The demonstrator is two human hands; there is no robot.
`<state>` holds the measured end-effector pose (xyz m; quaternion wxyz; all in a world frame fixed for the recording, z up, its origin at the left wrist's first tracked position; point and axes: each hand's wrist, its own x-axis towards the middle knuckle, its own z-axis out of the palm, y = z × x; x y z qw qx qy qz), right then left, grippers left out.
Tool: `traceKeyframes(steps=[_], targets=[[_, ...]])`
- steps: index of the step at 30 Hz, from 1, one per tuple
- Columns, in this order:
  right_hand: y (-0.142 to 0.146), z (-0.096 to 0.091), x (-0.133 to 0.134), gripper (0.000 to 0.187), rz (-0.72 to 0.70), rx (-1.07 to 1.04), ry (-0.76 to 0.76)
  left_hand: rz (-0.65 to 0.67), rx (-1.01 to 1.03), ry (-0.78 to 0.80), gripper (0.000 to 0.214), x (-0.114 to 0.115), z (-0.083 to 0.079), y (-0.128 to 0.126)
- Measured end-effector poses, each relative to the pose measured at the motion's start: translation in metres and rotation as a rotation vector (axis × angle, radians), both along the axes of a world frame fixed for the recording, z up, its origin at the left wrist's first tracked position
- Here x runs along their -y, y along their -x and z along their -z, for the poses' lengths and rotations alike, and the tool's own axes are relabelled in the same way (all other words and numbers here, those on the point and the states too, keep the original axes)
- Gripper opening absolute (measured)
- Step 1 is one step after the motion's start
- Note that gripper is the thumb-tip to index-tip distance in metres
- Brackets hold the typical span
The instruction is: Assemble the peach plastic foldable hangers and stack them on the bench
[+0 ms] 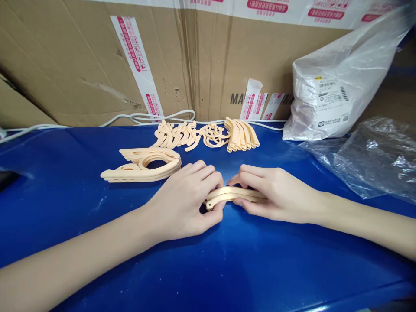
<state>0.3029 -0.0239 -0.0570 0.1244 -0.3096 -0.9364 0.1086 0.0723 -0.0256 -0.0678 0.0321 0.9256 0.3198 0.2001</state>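
Two curved beige plastic hanger arms [234, 193] lie side by side just above the blue table, spanning both hands. My left hand [186, 201] pinches their left ends, where a small hole shows. Wrapped around their right part are the fingers of my right hand [281, 193], which hide the far ends. Beyond my left hand rests a stack of beige folding hangers [139, 173]. Farther back sit loose hanger arms [242, 135] in a row, with small hook-shaped pieces [175, 136] and curved hook pieces [215, 135] to their left.
A large cardboard box [208, 56] stands behind the blue table [227, 264]. White cable [162, 118] runs along its foot. At the right are a white plastic bag [331, 95] with a label and a crumpled clear plastic bag [383, 156].
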Motion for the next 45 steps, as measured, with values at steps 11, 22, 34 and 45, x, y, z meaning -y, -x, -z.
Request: traceKeyframes(steps=[11, 22, 34, 45], targets=[[-0.001, 0.001, 0.001, 0.027, -0.024, 0.05, -0.068, 0.106, 0.023, 0.051, 0.011, -0.001, 0.002, 0.001], [-0.001, 0.003, 0.001, 0.03, 0.011, -0.018, -0.001, 0.123, 0.036, 0.102, 0.011, -0.002, 0.001, 0.002], [0.002, -0.018, -0.037, 0.023, 0.198, 0.098, -0.302, 0.091, 0.018, 0.222, 0.009, -0.001, -0.003, 0.003], [0.04, -0.013, -0.099, 0.026, 0.167, 0.257, -0.457, 0.099, 0.021, 0.232, 0.009, -0.003, -0.003, 0.002]])
